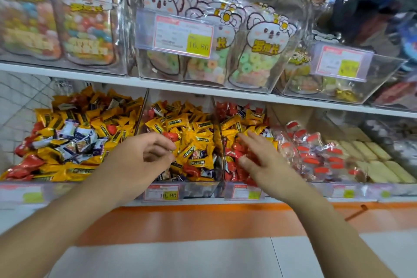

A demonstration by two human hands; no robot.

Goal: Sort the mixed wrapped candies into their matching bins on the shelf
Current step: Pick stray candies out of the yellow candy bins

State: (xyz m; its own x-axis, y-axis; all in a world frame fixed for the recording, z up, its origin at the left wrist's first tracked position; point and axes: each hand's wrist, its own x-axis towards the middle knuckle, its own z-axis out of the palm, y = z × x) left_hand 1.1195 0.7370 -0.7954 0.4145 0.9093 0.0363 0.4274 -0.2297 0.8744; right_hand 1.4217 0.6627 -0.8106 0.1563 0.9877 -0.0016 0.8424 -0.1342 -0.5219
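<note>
- Shop shelf, lower tier: our wrapped candies lie mixed, yellow, red and white, across three clear bins.
- Left hand: loosely curled, holding nothing.
- Right hand: fingers spread over reds.
- Risk: neighbouring sweets snagged along.

2 hands reach toward the lower shelf: 1 left hand and 1 right hand. That shelf shows 3 clear bins of mixed wrapped candies, a left bin, a middle bin and a right bin, the candies themselves too many to count, with 2 further bins to their right. The upper shelf shows 2 price tags and 2 orange cat pouches.
</note>
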